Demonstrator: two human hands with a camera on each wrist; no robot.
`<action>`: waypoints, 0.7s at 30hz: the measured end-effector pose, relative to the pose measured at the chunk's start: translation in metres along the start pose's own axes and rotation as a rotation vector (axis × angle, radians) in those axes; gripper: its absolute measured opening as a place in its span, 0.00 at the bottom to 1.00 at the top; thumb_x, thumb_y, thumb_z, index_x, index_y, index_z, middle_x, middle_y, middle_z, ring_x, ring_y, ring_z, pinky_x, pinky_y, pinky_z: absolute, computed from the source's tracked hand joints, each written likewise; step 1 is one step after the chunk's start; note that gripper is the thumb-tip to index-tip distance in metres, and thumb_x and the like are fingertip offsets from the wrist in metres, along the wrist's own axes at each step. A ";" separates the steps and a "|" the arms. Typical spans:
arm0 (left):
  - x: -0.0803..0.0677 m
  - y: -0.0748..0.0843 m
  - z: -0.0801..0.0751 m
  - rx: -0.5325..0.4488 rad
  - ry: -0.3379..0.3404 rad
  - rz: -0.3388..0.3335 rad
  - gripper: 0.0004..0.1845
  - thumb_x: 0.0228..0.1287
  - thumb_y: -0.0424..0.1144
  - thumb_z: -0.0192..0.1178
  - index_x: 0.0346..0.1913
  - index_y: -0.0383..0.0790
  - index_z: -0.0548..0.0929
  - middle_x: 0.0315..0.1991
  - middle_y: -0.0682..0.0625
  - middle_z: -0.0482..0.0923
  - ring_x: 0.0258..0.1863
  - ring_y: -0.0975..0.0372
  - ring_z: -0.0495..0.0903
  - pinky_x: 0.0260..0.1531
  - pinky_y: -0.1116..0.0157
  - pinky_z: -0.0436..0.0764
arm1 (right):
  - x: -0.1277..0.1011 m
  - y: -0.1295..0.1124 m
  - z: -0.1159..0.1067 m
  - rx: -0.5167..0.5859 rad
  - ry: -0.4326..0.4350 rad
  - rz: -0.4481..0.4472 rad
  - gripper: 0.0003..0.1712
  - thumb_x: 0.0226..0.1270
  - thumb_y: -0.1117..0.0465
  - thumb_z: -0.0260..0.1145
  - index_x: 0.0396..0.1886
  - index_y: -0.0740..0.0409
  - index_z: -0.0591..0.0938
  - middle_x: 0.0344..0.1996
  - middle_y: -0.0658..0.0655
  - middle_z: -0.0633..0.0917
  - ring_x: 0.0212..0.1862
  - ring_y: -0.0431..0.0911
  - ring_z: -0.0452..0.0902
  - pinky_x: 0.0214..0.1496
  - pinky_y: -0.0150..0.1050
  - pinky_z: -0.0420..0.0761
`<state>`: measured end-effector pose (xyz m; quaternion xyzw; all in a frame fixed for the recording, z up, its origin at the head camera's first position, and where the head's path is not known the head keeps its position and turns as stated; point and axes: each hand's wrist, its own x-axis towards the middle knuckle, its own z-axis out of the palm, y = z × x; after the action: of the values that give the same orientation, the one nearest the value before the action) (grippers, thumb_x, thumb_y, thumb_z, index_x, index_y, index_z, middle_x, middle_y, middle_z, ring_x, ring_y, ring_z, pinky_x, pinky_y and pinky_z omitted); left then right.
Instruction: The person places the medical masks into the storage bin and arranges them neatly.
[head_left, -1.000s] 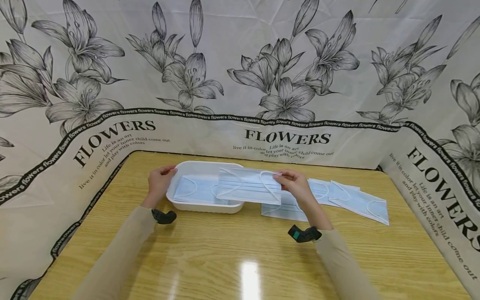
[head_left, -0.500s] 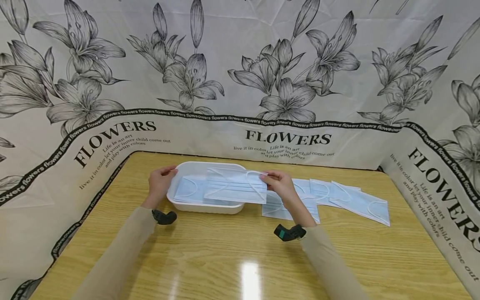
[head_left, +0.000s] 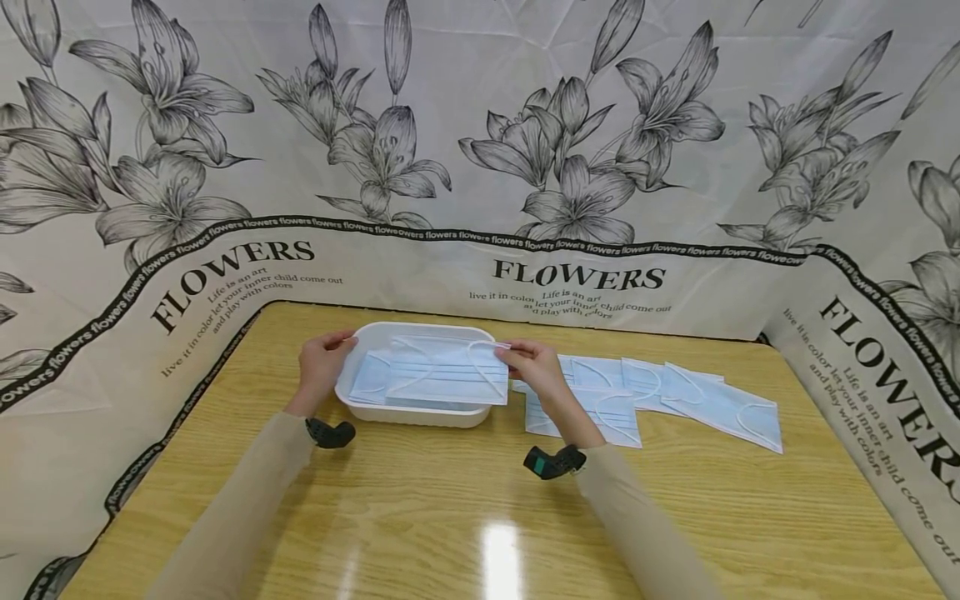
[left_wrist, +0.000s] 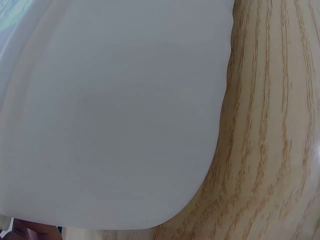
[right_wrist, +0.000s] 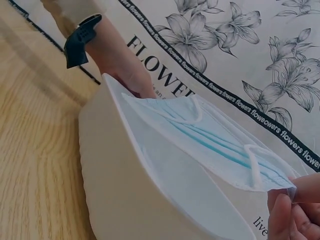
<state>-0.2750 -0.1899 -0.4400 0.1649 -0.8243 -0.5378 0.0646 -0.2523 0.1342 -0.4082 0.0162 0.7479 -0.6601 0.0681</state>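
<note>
Our left hand grips the tray at its left rim | right forearm slanting inward, right hand pinching a mask by one corner | we have it over the tray, near the bench's back edge

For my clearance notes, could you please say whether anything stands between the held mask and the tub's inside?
Nothing visible does, though in the head view the held mask overlaps the right rim of the tub.

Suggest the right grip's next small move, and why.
Probably lower the held mask into the tray: the right grip pinches its corner, the right-wrist view shows a gap beneath it, another mask lies inside, and the left grip holds the tray.
</note>
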 end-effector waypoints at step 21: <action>0.003 -0.003 0.001 -0.028 0.015 0.009 0.18 0.69 0.42 0.57 0.57 0.37 0.81 0.55 0.40 0.79 0.50 0.54 0.75 0.49 0.62 0.78 | 0.014 -0.003 0.046 0.031 -0.014 0.063 0.17 0.64 0.62 0.67 0.52 0.64 0.82 0.28 0.48 0.81 0.23 0.35 0.75 0.29 0.26 0.79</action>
<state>-0.2778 -0.1909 -0.4436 0.1645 -0.8169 -0.5476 0.0755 -0.2623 0.0870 -0.4126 0.0364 0.7361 -0.6694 0.0938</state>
